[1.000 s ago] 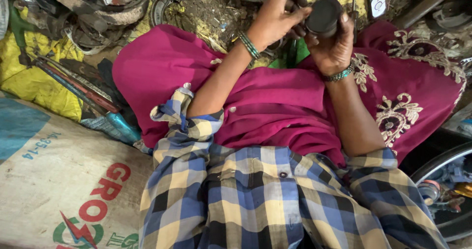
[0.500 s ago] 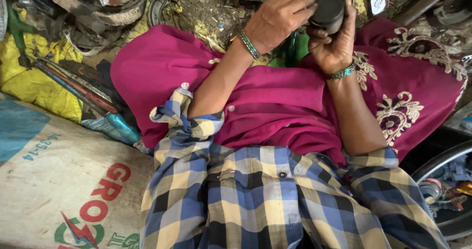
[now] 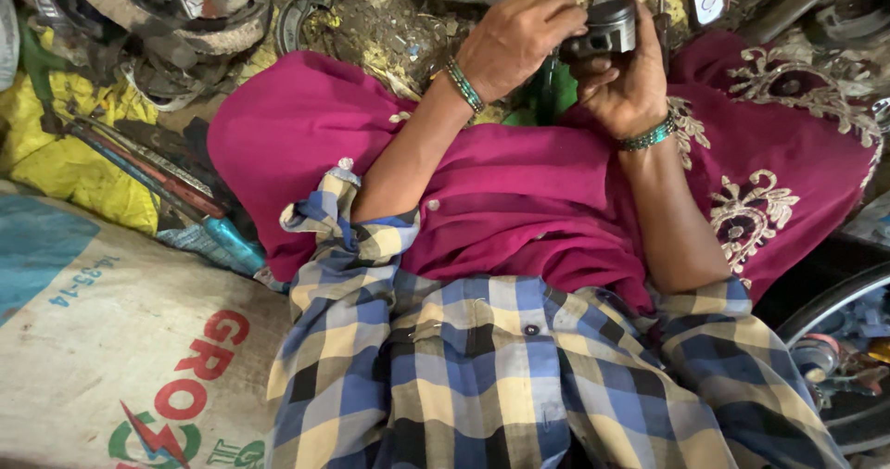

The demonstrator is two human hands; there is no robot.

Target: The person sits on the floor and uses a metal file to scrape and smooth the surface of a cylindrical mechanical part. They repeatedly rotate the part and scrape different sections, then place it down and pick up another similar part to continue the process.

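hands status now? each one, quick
Left hand: closed, fingers gripping the dark round metal part from its left side.
Right hand: closed, cupping the same part from below.

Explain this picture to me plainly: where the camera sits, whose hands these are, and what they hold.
The camera is worn on a person's head and looks down, so you see their own checked shirt and magenta cloth over the lap. Both hands are bare, with beaded bracelets at the wrists. The right hand cradles a small dark round metal part, and the left hand grips it from the other side. To the left lie a printed sack, a yellow cloth and long hand tools. Worn metal scrap covers the dirty ground beyond.
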